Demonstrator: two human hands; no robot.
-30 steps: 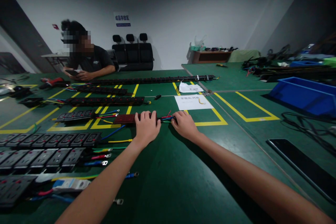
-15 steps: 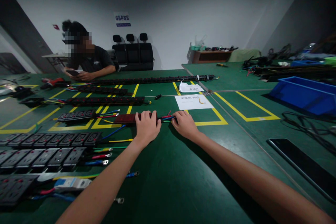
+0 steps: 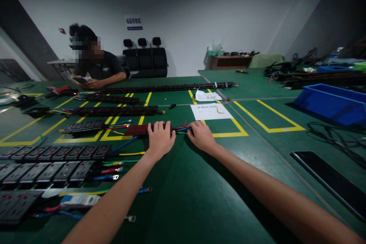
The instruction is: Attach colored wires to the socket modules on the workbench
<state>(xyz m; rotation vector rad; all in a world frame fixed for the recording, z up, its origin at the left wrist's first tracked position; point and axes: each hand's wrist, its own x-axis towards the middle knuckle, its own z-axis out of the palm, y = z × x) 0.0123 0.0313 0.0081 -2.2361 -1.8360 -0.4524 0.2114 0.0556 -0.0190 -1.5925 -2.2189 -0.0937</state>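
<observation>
My left hand (image 3: 161, 139) lies over the right end of a dark red, flat, bar-shaped module (image 3: 136, 129), its fingers curled over the far edge. Coloured wires (image 3: 181, 129), red, blue and green among them, come out of that end. My right hand (image 3: 201, 136) closes on these wires a short way to the right, and its fingers hide their ends. Left of the module sits a short black socket strip (image 3: 82, 125) with ring-tipped wires pointing toward it.
Several black socket strips (image 3: 54, 152) with loose wires fill the left side. Beyond my hands lie white paper sheets (image 3: 210, 111) and a long black strip (image 3: 168, 87). To the right are a blue bin (image 3: 331, 103), black cables (image 3: 337, 141) and a phone (image 3: 328, 179). A person (image 3: 100, 65) sits across the table.
My hands keep the same hold on the module and wires. Only the camera view has shifted very slightly.
</observation>
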